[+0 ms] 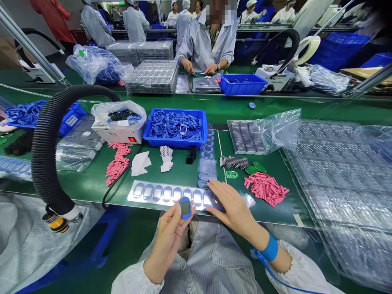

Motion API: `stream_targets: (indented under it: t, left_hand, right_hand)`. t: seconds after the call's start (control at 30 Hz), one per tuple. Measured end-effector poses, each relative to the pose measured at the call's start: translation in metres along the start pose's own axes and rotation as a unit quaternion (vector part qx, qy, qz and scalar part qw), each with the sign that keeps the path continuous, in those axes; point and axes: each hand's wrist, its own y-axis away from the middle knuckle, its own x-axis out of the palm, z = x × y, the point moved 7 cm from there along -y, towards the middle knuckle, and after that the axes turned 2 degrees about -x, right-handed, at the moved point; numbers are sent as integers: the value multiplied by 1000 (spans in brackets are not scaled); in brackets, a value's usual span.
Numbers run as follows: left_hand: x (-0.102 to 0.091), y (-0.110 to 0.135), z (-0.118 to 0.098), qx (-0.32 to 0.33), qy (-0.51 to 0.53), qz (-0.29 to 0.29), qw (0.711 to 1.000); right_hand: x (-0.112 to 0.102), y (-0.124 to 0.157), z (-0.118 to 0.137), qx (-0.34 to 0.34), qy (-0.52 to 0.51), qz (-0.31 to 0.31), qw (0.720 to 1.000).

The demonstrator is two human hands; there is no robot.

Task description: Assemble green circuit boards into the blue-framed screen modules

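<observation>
"What's the left hand (168,234) pinching?"
"A blue screen case (185,207), by the desk's (179,165) near edge. Probably light and hard; its glass might scratch, so the rim is best."
"The right hand (234,208)?"
"Spread open over the sticker strip (152,192)."

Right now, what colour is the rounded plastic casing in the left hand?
The casing is blue, seen in the head view.

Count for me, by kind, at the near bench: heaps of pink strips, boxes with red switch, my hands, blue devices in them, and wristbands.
Heaps of pink strips: 2
White box with red switch: 1
Hands: 2
Held blue device: 1
Blue wristband: 1
Total: 7
</observation>
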Motion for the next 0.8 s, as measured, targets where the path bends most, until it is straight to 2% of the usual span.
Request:
stream_targets:
  t: [0.07, 0.23, 0.37, 0.43, 0.63, 0.8]
  left_hand:
    - [0, 1, 1, -1, -4, 2, 1000]
    - [-1, 4, 4, -11, 0, 4, 1000]
    - [-2, 7, 4, -11, 5, -3, 1000]
    - [-4, 8, 5, -9, 10, -6, 1000]
    - [-7, 11, 6, -14, 4, 1, 1000]
    - [3, 6, -3, 8, 5, 14, 1000]
  right_hand:
    - [7, -2, -7, 28, -13, 26, 999]
    - [11, -15, -29, 102, -24, 30, 994]
    - [16, -29, -26, 55, -22, 78, 995]
    - [19, -30, -21, 34, -26, 81, 996]
    - [22, -25, -12, 22, -15, 3, 1000]
    - [-8, -20, -6, -17, -6, -101, 995]
